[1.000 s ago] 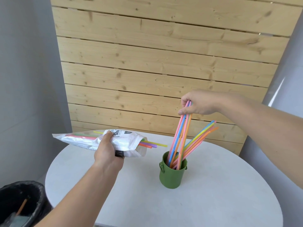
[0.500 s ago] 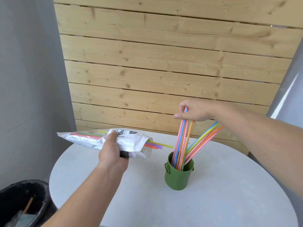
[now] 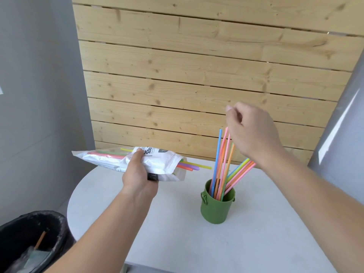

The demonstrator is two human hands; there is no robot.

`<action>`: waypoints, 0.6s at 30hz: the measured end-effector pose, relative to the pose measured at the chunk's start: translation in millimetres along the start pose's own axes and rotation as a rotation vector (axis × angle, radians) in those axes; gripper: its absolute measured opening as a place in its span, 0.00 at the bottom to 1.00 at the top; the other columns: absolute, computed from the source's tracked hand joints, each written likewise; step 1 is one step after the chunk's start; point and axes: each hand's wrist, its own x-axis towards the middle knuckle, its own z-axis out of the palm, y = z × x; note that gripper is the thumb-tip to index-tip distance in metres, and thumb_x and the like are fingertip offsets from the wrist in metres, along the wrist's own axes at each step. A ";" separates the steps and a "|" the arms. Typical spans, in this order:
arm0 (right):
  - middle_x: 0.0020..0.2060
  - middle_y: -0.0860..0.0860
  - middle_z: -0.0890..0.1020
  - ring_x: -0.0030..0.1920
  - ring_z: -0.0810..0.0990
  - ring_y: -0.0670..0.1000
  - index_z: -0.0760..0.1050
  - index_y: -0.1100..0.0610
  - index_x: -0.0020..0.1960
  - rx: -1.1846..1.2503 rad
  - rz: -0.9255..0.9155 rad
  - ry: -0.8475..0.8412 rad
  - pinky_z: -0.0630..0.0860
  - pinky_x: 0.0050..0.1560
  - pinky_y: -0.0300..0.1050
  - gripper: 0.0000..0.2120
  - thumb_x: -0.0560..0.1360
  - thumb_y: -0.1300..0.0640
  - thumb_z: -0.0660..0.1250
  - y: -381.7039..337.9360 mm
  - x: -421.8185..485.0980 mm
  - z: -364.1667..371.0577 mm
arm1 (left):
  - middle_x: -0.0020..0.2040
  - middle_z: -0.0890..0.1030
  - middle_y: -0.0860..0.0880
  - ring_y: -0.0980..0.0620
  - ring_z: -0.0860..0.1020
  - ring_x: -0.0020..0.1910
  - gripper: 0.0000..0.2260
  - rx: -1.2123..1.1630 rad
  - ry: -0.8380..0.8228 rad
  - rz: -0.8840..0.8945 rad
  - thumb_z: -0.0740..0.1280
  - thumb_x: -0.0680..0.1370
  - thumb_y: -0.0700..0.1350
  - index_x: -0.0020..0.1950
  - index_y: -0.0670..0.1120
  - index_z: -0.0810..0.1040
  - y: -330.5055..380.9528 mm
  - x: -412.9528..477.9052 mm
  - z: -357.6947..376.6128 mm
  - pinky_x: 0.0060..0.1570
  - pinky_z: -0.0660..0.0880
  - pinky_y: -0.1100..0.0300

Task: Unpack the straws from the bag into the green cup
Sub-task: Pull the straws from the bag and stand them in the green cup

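With one batch standing in the green cup (image 3: pixel 217 207), the next step as we judge it is to fetch the straws poking from the bag's (image 3: pixel 136 161) open mouth. We should pinch several tips together, draw them straight out along the bag's length, then lower them end-first so the cup does not tip. Our left hand (image 3: pixel 138 174) wraps the bag's middle, grip pressed tight on it, holding it roughly level above the table (image 3: pixel 177 243). Our right hand (image 3: pixel 249 133) hangs over the upright straws (image 3: pixel 222 164), fingers loosely curled and pinching nothing, wrist bent downward.
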 end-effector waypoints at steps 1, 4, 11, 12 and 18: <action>0.27 0.48 0.71 0.32 0.71 0.55 0.63 0.54 0.32 0.038 0.068 -0.029 0.61 0.31 0.49 0.23 0.80 0.42 0.52 -7.8 -15.1 -0.4 | 0.61 0.86 0.47 0.47 0.86 0.57 0.19 0.000 -0.015 0.012 0.74 0.80 0.48 0.69 0.47 0.78 2.6 -1.9 1.6 0.61 0.82 0.48; 0.31 0.55 0.81 0.29 0.78 0.56 0.71 0.57 0.39 0.187 0.452 -0.333 0.70 0.31 0.46 0.31 0.79 0.33 0.47 -25.3 -51.8 10.9 | 0.62 0.86 0.46 0.46 0.86 0.58 0.15 0.007 -0.075 0.087 0.73 0.81 0.48 0.66 0.46 0.79 11.5 -7.5 7.0 0.61 0.82 0.46; 0.20 0.50 0.78 0.17 0.68 0.49 0.78 0.57 0.47 0.898 1.100 -0.409 0.61 0.21 0.35 0.27 0.78 0.34 0.58 -51.9 -91.5 52.3 | 0.62 0.86 0.46 0.47 0.87 0.57 0.20 0.076 -0.097 0.328 0.74 0.80 0.45 0.71 0.48 0.77 8.2 -26.0 12.9 0.58 0.84 0.47; 0.20 0.49 0.77 0.18 0.67 0.48 0.77 0.57 0.45 0.925 1.088 -0.372 0.61 0.20 0.35 0.23 0.79 0.37 0.59 -55.2 -93.2 55.7 | 0.62 0.87 0.46 0.46 0.87 0.57 0.20 0.080 -0.085 0.336 0.75 0.79 0.44 0.70 0.48 0.77 5.0 -27.1 13.0 0.56 0.84 0.48; 0.19 0.47 0.74 0.18 0.65 0.46 0.72 0.57 0.37 1.058 1.086 -0.249 0.58 0.20 0.36 0.15 0.81 0.52 0.64 -60.0 -97.5 65.5 | 0.61 0.86 0.48 0.48 0.87 0.56 0.23 0.081 -0.002 0.301 0.76 0.78 0.46 0.71 0.48 0.75 -4.5 -23.4 9.9 0.61 0.83 0.47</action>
